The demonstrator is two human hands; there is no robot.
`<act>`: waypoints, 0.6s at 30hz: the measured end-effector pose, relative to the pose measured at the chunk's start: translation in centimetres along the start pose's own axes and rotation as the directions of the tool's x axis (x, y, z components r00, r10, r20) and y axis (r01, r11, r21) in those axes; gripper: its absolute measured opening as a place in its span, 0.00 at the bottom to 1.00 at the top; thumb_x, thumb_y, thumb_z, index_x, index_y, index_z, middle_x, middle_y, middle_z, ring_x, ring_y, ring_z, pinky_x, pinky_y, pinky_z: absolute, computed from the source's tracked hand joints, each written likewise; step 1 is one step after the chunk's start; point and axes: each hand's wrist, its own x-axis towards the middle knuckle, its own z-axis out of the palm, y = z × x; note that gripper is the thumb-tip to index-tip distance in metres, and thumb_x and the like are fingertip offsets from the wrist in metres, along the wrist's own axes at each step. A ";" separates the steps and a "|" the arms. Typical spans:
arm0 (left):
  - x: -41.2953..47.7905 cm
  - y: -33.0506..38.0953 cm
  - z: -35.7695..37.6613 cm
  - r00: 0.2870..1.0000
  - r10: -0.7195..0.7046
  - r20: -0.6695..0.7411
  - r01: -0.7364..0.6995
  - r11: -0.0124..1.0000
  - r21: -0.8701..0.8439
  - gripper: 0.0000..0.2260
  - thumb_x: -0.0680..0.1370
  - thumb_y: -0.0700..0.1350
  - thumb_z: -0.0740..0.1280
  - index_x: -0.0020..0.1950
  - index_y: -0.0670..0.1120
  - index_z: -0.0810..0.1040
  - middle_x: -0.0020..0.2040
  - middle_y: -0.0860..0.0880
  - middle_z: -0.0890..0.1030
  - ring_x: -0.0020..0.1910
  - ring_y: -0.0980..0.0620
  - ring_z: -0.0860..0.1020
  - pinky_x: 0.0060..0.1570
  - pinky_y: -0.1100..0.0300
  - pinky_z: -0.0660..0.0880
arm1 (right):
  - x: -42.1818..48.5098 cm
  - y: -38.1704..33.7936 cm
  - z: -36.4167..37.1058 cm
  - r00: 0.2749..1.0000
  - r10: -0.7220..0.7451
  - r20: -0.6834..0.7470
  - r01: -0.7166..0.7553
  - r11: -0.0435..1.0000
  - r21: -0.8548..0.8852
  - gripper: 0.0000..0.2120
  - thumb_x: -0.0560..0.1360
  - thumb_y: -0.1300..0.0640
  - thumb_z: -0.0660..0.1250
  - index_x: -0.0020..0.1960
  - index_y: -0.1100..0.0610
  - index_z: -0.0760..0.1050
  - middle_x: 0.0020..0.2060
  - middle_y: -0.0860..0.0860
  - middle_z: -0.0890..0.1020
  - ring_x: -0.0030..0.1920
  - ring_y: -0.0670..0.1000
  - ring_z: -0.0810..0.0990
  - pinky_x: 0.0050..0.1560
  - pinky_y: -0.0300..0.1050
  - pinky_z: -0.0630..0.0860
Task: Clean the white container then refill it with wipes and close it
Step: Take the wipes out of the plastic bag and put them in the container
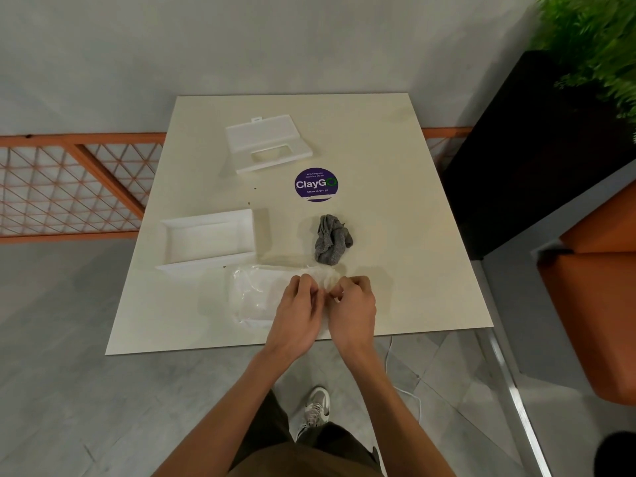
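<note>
The white container base (208, 238) lies open and empty on the left of the cream table (395, 208). Its white lid (268, 142), with a rectangular cut-out and a raised flap, rests further back. A clear plastic pack of white wipes (256, 297) lies at the table's near edge. My left hand (299, 315) and my right hand (352, 309) meet at the pack's right end, and both pinch the plastic there with curled fingers. A crumpled grey cloth (332, 239) sits just behind my hands.
A round purple "ClayGo" sticker (316, 184) marks the table's middle. A few small brown crumbs (248, 202) lie near the container. A black planter (537, 149) with green foliage stands at the right, an orange seat (599, 304) beside it. An orange lattice railing (69, 184) runs at the left.
</note>
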 end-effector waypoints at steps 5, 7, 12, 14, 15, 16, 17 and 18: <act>0.1 -0.2 0.0 1.000 0.000 0.007 0.000 1.000 0.021 0.08 0.87 0.47 0.62 0.49 0.48 0.67 0.46 0.53 0.71 0.42 0.52 0.73 0.43 0.53 0.75 | 1.3 0.2 0.1 0.986 0.119 0.119 -0.128 0.989 0.074 0.13 0.80 0.49 0.72 0.56 0.57 0.79 0.49 0.53 0.83 0.49 0.57 0.82 0.49 0.51 0.79; 0.1 -0.2 0.0 1.000 0.006 0.012 -0.006 1.000 0.027 0.08 0.87 0.47 0.62 0.49 0.48 0.67 0.46 0.53 0.71 0.42 0.51 0.73 0.44 0.52 0.76 | 1.7 0.2 0.2 0.976 0.155 0.153 -0.168 0.983 0.080 0.14 0.79 0.47 0.71 0.55 0.58 0.79 0.47 0.54 0.84 0.49 0.59 0.81 0.47 0.51 0.77; 0.1 -0.4 0.0 0.999 0.035 -0.001 -0.035 0.999 0.039 0.08 0.87 0.48 0.61 0.50 0.48 0.67 0.47 0.53 0.70 0.43 0.52 0.72 0.45 0.53 0.75 | 2.6 0.5 -0.3 0.955 0.191 0.227 -0.225 0.965 0.133 0.15 0.78 0.53 0.71 0.47 0.68 0.78 0.36 0.53 0.79 0.37 0.54 0.74 0.36 0.47 0.69; 0.1 -0.5 -0.1 0.999 0.047 0.001 -0.047 0.998 0.046 0.08 0.87 0.49 0.61 0.50 0.49 0.67 0.47 0.53 0.70 0.43 0.52 0.72 0.45 0.52 0.76 | 2.9 0.6 -0.7 0.928 0.204 0.312 -0.255 0.958 0.130 0.17 0.77 0.50 0.72 0.51 0.65 0.80 0.42 0.54 0.84 0.39 0.53 0.79 0.38 0.46 0.73; 0.1 -0.5 -0.1 0.999 0.054 0.005 -0.055 0.997 0.050 0.08 0.87 0.49 0.61 0.50 0.49 0.67 0.48 0.53 0.70 0.44 0.52 0.72 0.45 0.52 0.76 | 2.9 0.6 -0.9 0.911 0.197 0.361 -0.253 0.960 0.115 0.19 0.76 0.46 0.72 0.52 0.63 0.81 0.45 0.55 0.86 0.42 0.53 0.82 0.40 0.46 0.74; 0.1 -0.5 -0.1 0.998 0.065 0.011 -0.065 0.996 0.060 0.08 0.87 0.50 0.61 0.50 0.49 0.67 0.48 0.53 0.70 0.44 0.52 0.71 0.46 0.52 0.76 | 3.0 0.7 -1.0 0.897 0.186 0.401 -0.241 0.966 0.092 0.21 0.74 0.43 0.72 0.52 0.62 0.82 0.46 0.56 0.87 0.44 0.55 0.84 0.41 0.47 0.76; 0.1 -0.6 -0.2 0.996 0.085 0.012 -0.086 0.993 0.084 0.08 0.86 0.51 0.61 0.51 0.49 0.68 0.49 0.52 0.70 0.46 0.51 0.71 0.48 0.51 0.76 | 3.1 0.8 -1.1 0.888 0.183 0.423 -0.235 0.969 0.073 0.20 0.74 0.44 0.72 0.52 0.61 0.83 0.46 0.57 0.88 0.46 0.56 0.86 0.42 0.47 0.77; 0.1 -0.7 -0.4 0.992 0.126 0.002 -0.126 0.984 0.125 0.08 0.85 0.52 0.62 0.53 0.48 0.69 0.51 0.52 0.71 0.49 0.51 0.71 0.50 0.51 0.76 | 3.3 0.9 -1.2 0.889 0.178 0.422 -0.230 0.970 0.074 0.16 0.76 0.47 0.72 0.52 0.61 0.83 0.45 0.56 0.88 0.46 0.57 0.86 0.42 0.47 0.77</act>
